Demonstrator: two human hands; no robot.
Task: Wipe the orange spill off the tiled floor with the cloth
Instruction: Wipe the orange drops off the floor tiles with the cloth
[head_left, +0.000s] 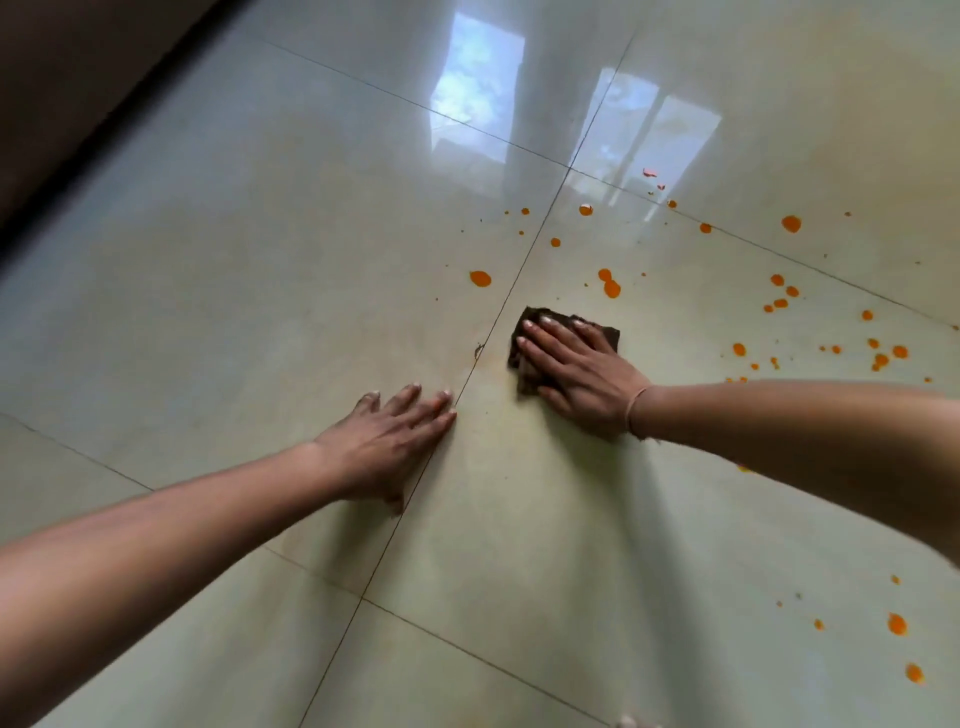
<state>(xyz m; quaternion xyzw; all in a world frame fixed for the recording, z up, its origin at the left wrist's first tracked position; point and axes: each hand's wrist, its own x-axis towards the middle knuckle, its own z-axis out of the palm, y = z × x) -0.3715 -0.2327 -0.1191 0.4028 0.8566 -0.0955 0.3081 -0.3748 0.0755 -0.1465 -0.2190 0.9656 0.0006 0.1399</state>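
Note:
My right hand (579, 371) lies flat, fingers spread, pressing a dark brown folded cloth (537, 318) onto the glossy pale tiled floor (260, 291). Most of the cloth is hidden under the hand. My left hand (387, 441) rests palm down on the floor to the left of the cloth, fingertips at a grout line, holding nothing. Orange spill drops (612, 289) are scattered beyond and to the right of the cloth, with one drop (480, 278) further left and several more (897, 623) at the lower right. A faint yellowish smear lies on the tile between my hands.
A dark wall base or furniture edge (78, 130) runs along the upper left. Bright window reflections (475, 93) shine on the tiles ahead. Grout lines cross near my left fingertips. A small dark fleck (478, 351) sits on the grout line left of the cloth.

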